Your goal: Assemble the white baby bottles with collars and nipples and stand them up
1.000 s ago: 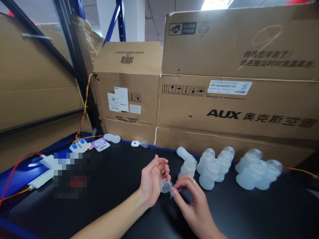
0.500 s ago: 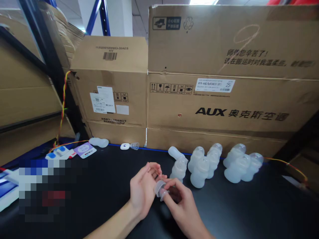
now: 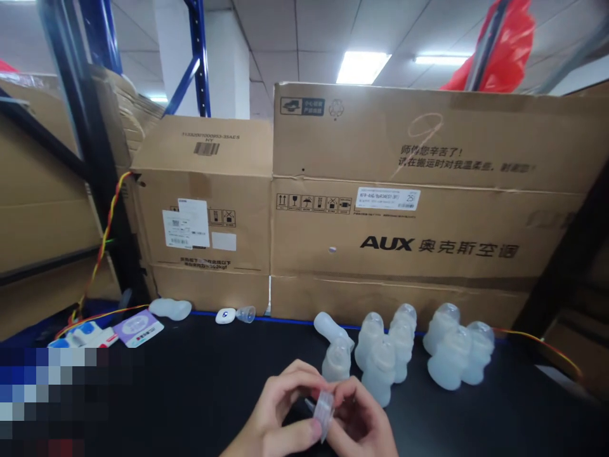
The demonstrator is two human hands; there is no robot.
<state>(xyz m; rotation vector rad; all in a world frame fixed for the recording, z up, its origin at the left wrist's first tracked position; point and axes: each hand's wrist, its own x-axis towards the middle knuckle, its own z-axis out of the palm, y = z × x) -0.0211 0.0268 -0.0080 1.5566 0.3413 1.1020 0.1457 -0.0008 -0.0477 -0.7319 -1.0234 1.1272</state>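
Low in front of me, my left hand (image 3: 288,416) and my right hand (image 3: 354,416) meet around a clear, ridged screw ring (image 3: 324,409) for a bottle. The left thumb presses its near face, while the fingers of both hands close over its top and far side. A thin clear edge sticks out to the left of the ring; what it belongs to is partly hidden. Just beyond my hands stands a frosted baby bottle (image 3: 336,362) with a clear cap. Behind it, a bare frosted bottle (image 3: 328,325) lies on its side.
More capped frosted bottles stand in a middle group (image 3: 378,368) and a right group (image 3: 450,358). Along the back lie a frosted bottle (image 3: 170,309), a white oval case (image 3: 225,315), a clear cap (image 3: 246,314) and a purple card (image 3: 137,328). Cardboard boxes (image 3: 380,273) wall off the back.
My left hand has gone from open-palmed beside the ring to gripping it together with the right. The ring is turned edge-on. The view has tilted up, so everything sits lower.
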